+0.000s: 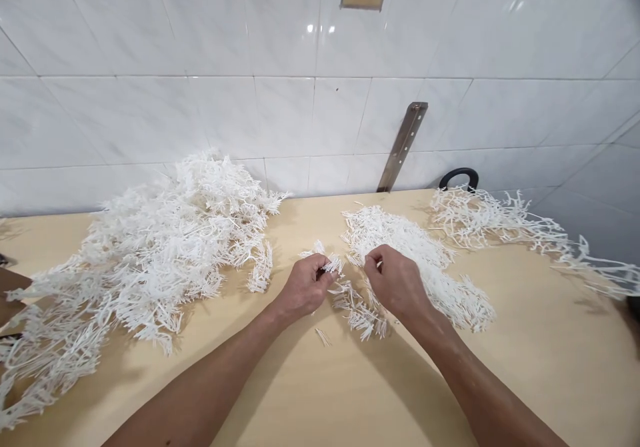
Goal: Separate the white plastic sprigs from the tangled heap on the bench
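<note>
Near the middle of the table, my left hand pinches a white branched plastic sprig between thumb and finger. To its right, my right hand has thumb and forefinger pressed together; whatever is between them is too small to make out. Below and between the two hands lies a strip of white branched pieces. Beyond my right hand spreads a pile of small loose white sprigs, partly hidden by the hand and forearm. A few thin white bits lie on the table closer to me.
A large heap of white branched strands fills the left side of the table. Bare, stringy white stems lie at the right, by a black ring-shaped handle. A metal strip leans on the tiled wall.
</note>
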A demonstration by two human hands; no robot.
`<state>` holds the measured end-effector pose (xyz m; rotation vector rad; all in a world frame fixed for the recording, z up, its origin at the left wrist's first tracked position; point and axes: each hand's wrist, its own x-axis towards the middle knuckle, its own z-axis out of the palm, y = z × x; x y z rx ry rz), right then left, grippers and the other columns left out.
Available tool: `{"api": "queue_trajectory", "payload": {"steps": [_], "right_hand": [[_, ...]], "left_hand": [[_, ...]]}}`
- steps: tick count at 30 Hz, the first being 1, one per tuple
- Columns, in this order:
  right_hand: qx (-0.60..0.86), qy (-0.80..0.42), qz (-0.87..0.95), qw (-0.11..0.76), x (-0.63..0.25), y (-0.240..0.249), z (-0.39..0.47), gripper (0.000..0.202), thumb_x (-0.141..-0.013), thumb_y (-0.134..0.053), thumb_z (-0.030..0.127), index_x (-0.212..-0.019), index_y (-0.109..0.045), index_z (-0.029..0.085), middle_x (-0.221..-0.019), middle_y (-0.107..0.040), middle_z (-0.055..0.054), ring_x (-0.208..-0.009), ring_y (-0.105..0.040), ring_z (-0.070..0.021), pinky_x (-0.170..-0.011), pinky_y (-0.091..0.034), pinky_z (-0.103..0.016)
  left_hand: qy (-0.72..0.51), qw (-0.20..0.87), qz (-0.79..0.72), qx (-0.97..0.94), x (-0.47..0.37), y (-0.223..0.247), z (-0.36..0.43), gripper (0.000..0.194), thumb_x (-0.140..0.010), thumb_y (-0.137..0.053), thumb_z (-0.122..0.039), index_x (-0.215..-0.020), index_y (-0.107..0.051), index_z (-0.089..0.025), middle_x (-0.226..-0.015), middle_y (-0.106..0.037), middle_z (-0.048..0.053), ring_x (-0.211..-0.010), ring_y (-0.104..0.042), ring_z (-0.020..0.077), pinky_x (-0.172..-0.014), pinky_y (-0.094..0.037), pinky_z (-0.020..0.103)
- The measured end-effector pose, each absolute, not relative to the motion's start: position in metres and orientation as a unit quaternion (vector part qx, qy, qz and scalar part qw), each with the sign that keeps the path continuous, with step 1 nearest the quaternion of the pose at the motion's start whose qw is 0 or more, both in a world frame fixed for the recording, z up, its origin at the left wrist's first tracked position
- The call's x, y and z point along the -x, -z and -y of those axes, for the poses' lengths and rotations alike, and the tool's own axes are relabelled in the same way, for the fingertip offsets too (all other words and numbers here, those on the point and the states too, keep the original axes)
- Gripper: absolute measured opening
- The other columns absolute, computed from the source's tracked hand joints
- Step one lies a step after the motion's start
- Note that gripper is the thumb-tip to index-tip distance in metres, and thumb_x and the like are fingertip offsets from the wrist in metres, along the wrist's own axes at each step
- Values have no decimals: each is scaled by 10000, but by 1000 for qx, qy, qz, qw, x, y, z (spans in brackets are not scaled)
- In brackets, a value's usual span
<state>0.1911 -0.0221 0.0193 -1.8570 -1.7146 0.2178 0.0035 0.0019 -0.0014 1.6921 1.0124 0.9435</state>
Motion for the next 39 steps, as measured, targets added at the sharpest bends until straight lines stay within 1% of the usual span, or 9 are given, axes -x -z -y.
{"api": "queue_trajectory", "payload": {"steps": [4, 7, 11, 15, 20, 26, 31, 36, 39], "right_hand": [[668, -8, 631, 394, -204, -27, 21, 150, -869, -502, 283, -891, -615, 186, -894, -668, -87, -599, -553, -163, -648, -430, -322], [612, -61, 673, 410, -199, -32, 26, 200, -892, -499, 304, -951, -652, 188, -1022, -676, -100, -603, -570, -146, -622, -449, -303], [615, -215, 687, 322, -185, -35, 33, 253, -887, -539, 413, -914, -691, 213, -785, -695, -34, -601, -588, -165, -565, -435, -280], [640, -249, 670, 282, -180, -33, 33, 295, -883, -519, 425, -867, -712, 202, -795, -712, -35, -661, -605, -184, -589, -427, -290], [649, -276, 657, 266, -180, -34, 32, 262, -857, -533, 381, -802, -736, 225, -649, -665, -7, -562, -570, -174, -528, -383, -285], [633, -161, 708, 268, -171, -22, 37, 198, -899, -507, 285, -814, -670, 210, -839, -692, -34, -709, -620, -183, -664, -426, -306], [644, -77, 728, 224, -169, -15, 35, 224, -942, -418, 166, -790, -581, 188, -836, -650, -83, -690, -579, -185, -616, -382, -306], [692, -15, 642, 330, -199, -33, 27, 158, -941, -468, 231, -824, -567, 196, -818, -643, -81, -653, -564, -186, -638, -416, -326], [724, 14, 582, 370, -218, -45, 26, 158, -886, -558, 276, -993, -609, 172, -811, -654, -82, -672, -584, -208, -678, -437, -360]], "left_hand": [[-355, 518, -407, -663, -3, -4, -2, 234, -774, -618, -368, -677, -548, -168, -609, -456, -42, -582, -399, 106, -554, -297, 237], [-344, 532, -401, -662, -3, -9, -1, 243, -775, -624, -381, -697, -586, -154, -618, -504, -33, -600, -438, 111, -574, -328, 236], [-348, 528, -393, -667, -4, -9, -1, 280, -772, -648, -413, -682, -578, -157, -606, -485, -34, -589, -412, 107, -560, -309, 236], [-356, 513, -397, -673, -6, -7, -1, 313, -780, -641, -433, -662, -547, -159, -599, -452, -40, -583, -380, 99, -549, -296, 231], [-326, 496, -416, -689, -7, -7, 2, 348, -802, -609, -447, -623, -486, -175, -578, -376, -50, -562, -332, 96, -520, -250, 239], [-316, 484, -438, -689, -7, -5, 2, 362, -781, -598, -405, -569, -393, -195, -546, -306, -61, -527, -278, 90, -498, -208, 248], [-327, 497, -435, -676, -6, -10, 2, 282, -749, -621, -362, -595, -465, -184, -558, -370, -55, -550, -329, 97, -520, -260, 240], [-315, 512, -424, -677, -5, -18, 5, 292, -756, -646, -383, -585, -542, -171, -534, -407, -42, -533, -348, 99, -502, -260, 238], [-309, 520, -428, -672, -5, -18, 5, 292, -734, -684, -399, -595, -574, -168, -521, -411, -44, -513, -348, 94, -481, -249, 233]]}}
